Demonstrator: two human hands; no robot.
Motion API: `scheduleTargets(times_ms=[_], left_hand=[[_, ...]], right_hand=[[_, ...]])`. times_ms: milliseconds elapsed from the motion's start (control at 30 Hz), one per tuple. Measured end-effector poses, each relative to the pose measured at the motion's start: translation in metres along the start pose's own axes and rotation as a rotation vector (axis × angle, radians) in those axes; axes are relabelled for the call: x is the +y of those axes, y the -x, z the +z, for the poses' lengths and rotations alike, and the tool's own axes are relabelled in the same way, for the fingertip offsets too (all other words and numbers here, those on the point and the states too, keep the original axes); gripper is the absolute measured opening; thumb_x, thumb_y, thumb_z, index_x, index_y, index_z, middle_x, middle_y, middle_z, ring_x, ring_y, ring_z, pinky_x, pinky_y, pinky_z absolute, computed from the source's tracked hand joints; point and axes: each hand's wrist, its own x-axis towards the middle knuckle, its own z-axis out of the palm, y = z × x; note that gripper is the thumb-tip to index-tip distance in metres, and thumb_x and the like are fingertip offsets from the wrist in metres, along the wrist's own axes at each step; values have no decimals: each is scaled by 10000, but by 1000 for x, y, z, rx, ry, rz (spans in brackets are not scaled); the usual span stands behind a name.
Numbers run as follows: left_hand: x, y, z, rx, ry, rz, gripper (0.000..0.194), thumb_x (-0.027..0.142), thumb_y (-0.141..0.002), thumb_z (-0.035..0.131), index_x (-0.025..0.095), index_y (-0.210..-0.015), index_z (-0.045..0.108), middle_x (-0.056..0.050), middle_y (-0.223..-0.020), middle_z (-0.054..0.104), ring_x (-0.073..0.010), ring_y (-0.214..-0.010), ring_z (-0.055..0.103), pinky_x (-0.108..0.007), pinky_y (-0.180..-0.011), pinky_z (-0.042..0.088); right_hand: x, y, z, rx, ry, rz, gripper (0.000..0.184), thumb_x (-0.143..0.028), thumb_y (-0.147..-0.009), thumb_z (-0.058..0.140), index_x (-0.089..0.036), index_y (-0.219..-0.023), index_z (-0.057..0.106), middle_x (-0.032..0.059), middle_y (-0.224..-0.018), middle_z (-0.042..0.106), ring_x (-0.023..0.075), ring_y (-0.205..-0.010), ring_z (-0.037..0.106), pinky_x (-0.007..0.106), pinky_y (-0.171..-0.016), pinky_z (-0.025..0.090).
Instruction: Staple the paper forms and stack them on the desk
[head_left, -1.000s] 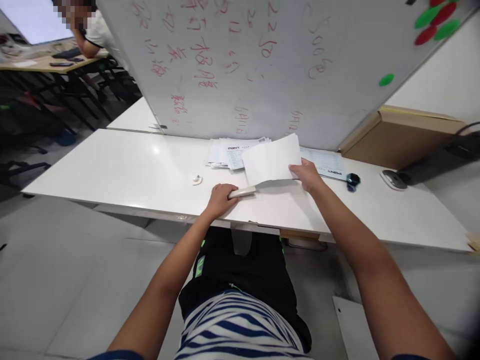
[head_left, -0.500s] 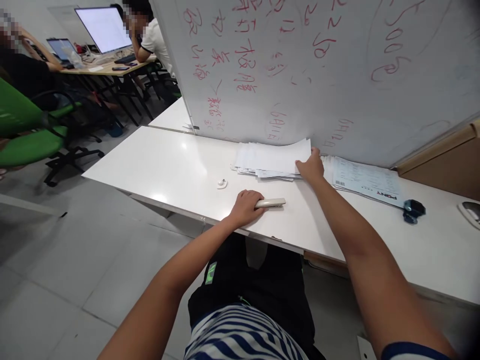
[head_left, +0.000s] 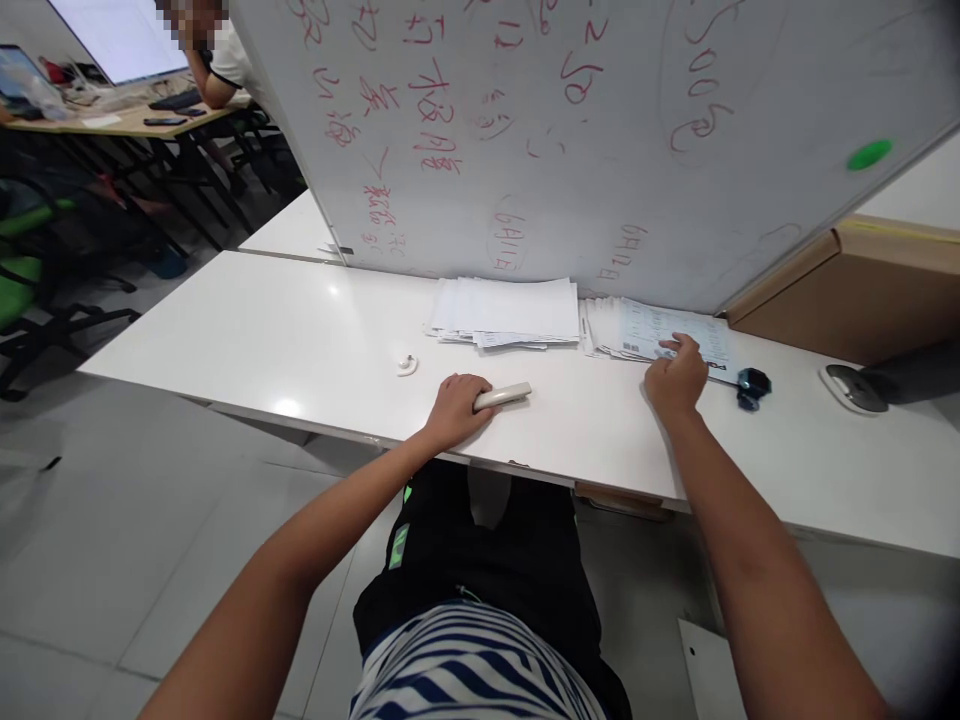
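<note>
My left hand (head_left: 456,412) rests on the white desk, its fingers wrapped around a cream stapler (head_left: 504,396) that points to the right. Beyond it, by the whiteboard, lies a stack of white paper sheets (head_left: 525,308), blank side up on top. My right hand (head_left: 679,378) is at the near edge of a second stack of printed sheets (head_left: 637,322). Its fingers are bent but apart, with no sheet between them; whether the fingertips touch the paper I cannot tell.
A white earpiece (head_left: 407,366) lies left of the stapler. A dark watch (head_left: 752,386) and a computer mouse (head_left: 853,388) are on the right. The whiteboard (head_left: 480,130) rises along the desk's back, with a cardboard box (head_left: 832,290) beside it. A person (head_left: 225,65) sits at another table.
My right hand carried a sheet onto the left stack, let it go and moved right to the printed stack. My left hand stays around the stapler. The camera view swung and came back.
</note>
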Motion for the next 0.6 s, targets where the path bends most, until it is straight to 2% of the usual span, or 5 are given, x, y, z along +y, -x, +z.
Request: scheduleTargets(times_ms=[67, 200, 333, 467, 600], left_hand=[[1, 0, -1, -3, -6, -1, 194, 363, -804, 631, 246, -953, 593, -29, -997, 656, -244, -972, 571, -420, -966, 388], [5, -1, -4, -27, -25, -10, 184, 363, -813, 609, 246, -955, 594, -28, -1016, 657, -242, -964, 571, -408, -935, 407], [8, -1, -5, -42, -32, -25, 201, 366, -814, 596, 249, -978, 597, -32, -1052, 655, -251, -992, 567, -406, -933, 412], [8, -2, -4, -46, -40, -22, 214, 368, -820, 581, 246, -995, 600, -41, -1044, 657, -258, -991, 568, -412, -934, 410], [7, -2, -3, -28, -49, 0, 195, 360, -815, 593, 238, -966, 593, -38, -1042, 661, -249, -967, 572, -406, -914, 413]], right_hand=[[3, 1, 2, -25, 31, -26, 551, -120, -718, 413, -107, -1259, 514, 154, -1206, 637, 276, -1154, 548, 483, -1044, 329], [-5, -2, 9, -202, 58, -156, 489, -173, -809, 401, -150, -1275, 549, 140, -1338, 573, 270, -1270, 479, 545, -1112, 220], [-4, -3, 12, -260, 43, -184, 509, -186, -829, 407, -66, -1308, 530, 194, -1356, 551, 278, -1282, 483, 475, -1088, 323], [-3, 0, 10, -237, 27, -188, 417, -201, -869, 392, -90, -1202, 616, 178, -1269, 621, 274, -1199, 558, 409, -1021, 407], [-6, -1, 8, -243, 141, -125, 364, -212, -905, 369, -120, -1129, 640, 149, -931, 722, 273, -903, 659, 377, -828, 468]])
